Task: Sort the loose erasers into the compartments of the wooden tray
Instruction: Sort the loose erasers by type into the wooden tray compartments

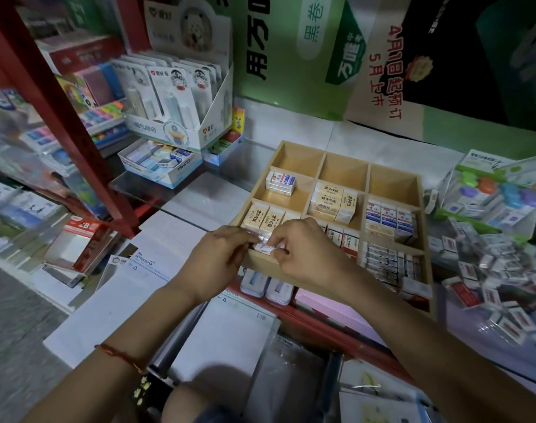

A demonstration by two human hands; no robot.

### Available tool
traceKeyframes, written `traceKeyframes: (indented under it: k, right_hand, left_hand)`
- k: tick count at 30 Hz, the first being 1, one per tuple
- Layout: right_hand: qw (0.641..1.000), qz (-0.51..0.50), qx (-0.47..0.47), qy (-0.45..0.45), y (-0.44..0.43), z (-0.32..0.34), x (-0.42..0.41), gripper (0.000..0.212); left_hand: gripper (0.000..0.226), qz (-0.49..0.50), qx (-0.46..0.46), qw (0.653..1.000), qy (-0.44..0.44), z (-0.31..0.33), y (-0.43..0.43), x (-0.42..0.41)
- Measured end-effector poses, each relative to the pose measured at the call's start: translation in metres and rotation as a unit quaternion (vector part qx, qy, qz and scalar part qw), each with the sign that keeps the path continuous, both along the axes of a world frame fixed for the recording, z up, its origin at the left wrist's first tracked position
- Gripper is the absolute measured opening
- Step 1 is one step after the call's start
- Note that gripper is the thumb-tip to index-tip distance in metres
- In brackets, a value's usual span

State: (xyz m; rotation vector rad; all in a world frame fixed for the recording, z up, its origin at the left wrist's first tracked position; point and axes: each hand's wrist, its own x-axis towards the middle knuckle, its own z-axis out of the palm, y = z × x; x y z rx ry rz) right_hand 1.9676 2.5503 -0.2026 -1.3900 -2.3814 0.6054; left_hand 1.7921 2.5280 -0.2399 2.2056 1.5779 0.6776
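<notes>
The wooden tray sits on the counter, its compartments partly filled with boxed erasers in cream, white-blue and white-red wrappers. Its back row of three compartments holds nothing. Over the tray's front left corner my left hand and my right hand meet and together pinch a small wrapped white eraser. My fingers hide most of it. A heap of loose wrapped erasers lies to the right of the tray.
A red shelf post and stocked shelves stand to the left. Display boxes of correction tape and erasers sit behind left. Letter paper pads lie under my left wrist. Packaged goods stand at the right.
</notes>
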Motion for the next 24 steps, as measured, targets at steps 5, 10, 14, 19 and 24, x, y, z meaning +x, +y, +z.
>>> traceKeyframes:
  k: [5,10,14,19,24]
  right_hand:
    - [0.987,0.064,0.121,-0.084,-0.008,-0.017,0.010,0.010]
    - [0.979,0.075,0.168,-0.082,-0.025,-0.024,0.016,0.022]
    - [0.988,0.051,0.107,-0.097,-0.022,-0.024,0.014,0.043]
    - [0.996,0.050,0.052,-0.045,-0.013,-0.007,0.022,0.029]
    - [0.984,-0.120,0.064,0.115,-0.025,0.007,0.062,0.025]
  left_hand:
    - [0.044,-0.009,0.013,0.998,0.061,-0.006,-0.011,0.003]
    - [0.043,0.018,0.068,0.987,0.143,-0.009,-0.019,0.012]
    - [0.039,0.020,0.075,0.980,0.186,-0.008,-0.016,0.018]
    - [0.044,0.026,0.064,0.981,0.184,-0.006,-0.019,0.016]
    - [0.054,0.012,0.084,0.981,0.175,-0.015,-0.030,0.023]
